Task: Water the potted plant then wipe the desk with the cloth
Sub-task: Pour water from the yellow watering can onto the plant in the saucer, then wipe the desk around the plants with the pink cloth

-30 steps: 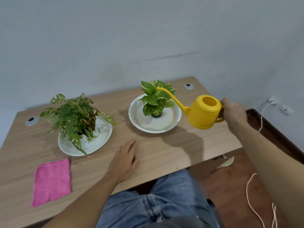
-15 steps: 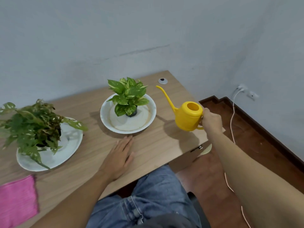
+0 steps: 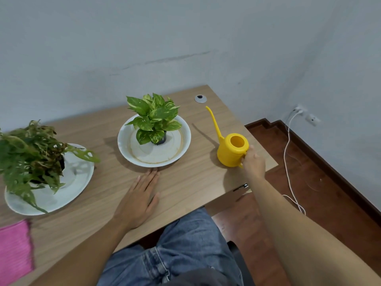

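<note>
A yellow watering can (image 3: 232, 150) stands upright on the wooden desk (image 3: 191, 182) near its right edge, spout pointing up and back. My right hand (image 3: 253, 163) grips its handle. A small pothos plant (image 3: 154, 117) in a dark pot sits in a white dish (image 3: 181, 149) at the desk's middle. My left hand (image 3: 138, 200) lies flat and open on the desk, just in front of that dish. The pink cloth (image 3: 15, 252) lies at the near left edge, partly cut off by the frame.
A second, bushier plant (image 3: 26, 157) sits on a white plate (image 3: 78, 182) at the left. A grey cable grommet (image 3: 200, 98) is at the desk's back right. A white cable (image 3: 287, 153) runs from a wall socket across the floor.
My right hand brought the watering can away from the pothos, to the right and down, and it now rests on the desk. The view shifted to the right. My left hand stayed put.
</note>
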Motion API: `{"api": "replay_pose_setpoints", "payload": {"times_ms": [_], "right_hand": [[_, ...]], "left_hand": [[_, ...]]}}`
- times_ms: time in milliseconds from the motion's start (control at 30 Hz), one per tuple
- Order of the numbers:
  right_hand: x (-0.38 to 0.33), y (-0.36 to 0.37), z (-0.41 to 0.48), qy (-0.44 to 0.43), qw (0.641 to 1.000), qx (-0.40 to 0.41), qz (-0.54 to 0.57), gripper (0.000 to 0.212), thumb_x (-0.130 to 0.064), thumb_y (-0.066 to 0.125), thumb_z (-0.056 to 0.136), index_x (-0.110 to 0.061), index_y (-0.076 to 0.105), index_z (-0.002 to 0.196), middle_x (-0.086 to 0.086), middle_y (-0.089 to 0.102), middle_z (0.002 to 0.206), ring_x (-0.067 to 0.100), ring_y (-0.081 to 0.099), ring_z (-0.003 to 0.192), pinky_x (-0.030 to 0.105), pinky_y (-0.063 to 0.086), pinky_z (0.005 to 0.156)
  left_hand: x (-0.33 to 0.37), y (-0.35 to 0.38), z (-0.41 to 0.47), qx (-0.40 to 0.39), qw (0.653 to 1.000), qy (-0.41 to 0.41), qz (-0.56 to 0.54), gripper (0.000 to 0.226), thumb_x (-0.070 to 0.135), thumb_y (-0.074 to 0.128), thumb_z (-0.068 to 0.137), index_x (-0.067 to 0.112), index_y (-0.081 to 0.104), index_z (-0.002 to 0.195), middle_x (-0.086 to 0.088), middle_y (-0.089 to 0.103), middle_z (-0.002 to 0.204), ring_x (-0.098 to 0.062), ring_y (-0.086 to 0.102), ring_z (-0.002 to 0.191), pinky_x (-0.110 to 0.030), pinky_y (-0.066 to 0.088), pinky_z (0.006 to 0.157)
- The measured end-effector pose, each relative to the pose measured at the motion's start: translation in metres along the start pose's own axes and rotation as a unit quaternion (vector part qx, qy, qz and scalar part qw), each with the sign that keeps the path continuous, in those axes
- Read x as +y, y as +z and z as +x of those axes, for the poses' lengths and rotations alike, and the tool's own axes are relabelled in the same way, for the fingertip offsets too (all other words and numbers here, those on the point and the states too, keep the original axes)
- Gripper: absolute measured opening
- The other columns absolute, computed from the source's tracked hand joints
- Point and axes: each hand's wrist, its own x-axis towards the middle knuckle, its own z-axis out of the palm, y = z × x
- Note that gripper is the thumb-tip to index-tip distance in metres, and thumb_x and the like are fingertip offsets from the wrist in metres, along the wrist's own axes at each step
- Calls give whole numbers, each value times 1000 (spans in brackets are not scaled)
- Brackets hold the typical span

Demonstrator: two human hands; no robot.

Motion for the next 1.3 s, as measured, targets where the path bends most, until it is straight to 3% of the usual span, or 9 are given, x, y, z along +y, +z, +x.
{"api": "replay_pose_setpoints", "payload": {"times_ms": [133,233,300,433,500,667,900,1033,1300], "right_hand": [[7,0,-2,-17,1000,11,8,70,-49,33,117,-14,66,66,22,78,90,43,70,95,53,54,95],[9,-1,-3,-40,999,9,-22,72,-49,28,116,-2,76,88,23,78,100,44,69,103,52,51,96],[7,0,-2,-35,998,14,-47,62,-44,29,116,-1,72,100,22,74,105,45,66,109,51,47,93],[-3,-4,-8,-34,997,51,-38,21,-30,43,109,-18,51,93,15,66,106,45,64,112,52,53,88],[-8,-7,-12,-65,994,70,-55,9,-25,50,106,-18,55,104,15,65,122,43,57,127,57,51,101],[-14,-6,-19,-255,952,81,-150,30,-21,59,103,-19,61,133,2,64,143,31,48,141,56,39,116],[-28,41,-39,-469,854,-14,-223,43,-14,64,95,-11,67,138,6,72,142,29,62,131,48,46,114],[-34,77,-66,-493,840,-98,-206,47,-25,53,100,-10,66,143,6,71,144,30,64,135,47,49,112],[-42,155,-125,-547,790,-220,-168,50,-21,57,101,-7,64,148,11,68,148,33,62,136,49,52,115]], "left_hand": [[2,-2,-1,3,1000,0,-1,71,50,30,120,23,6,181,7,3,190,-6,-3,174,-41,2,142],[2,-1,-1,5,1000,-2,-3,71,51,30,120,23,6,181,7,3,190,-6,-2,174,-39,1,142],[2,-2,0,6,1000,-2,0,71,51,29,120,23,6,181,7,3,190,-6,-3,174,-38,0,142],[3,-1,-3,9,1000,-6,0,71,52,27,119,22,7,181,8,2,189,-6,-4,174,-35,-3,141],[4,-1,-3,14,1000,-11,-8,71,51,28,119,22,8,181,8,3,189,-5,-3,174,-32,-7,140],[1,-1,-11,20,999,-24,-21,71,50,31,119,20,11,181,9,3,189,-7,-4,174,-31,-8,140],[-21,-9,-43,43,996,-76,-19,71,50,32,119,19,16,180,6,10,189,-4,-5,174,-32,-8,140],[-42,-17,-67,60,992,-108,-14,73,54,26,117,18,19,180,8,11,188,-6,-1,174,-35,-3,141],[-73,-26,-128,104,981,-163,12,70,51,33,118,14,31,177,0,26,186,-17,18,174,-41,10,141]]}}
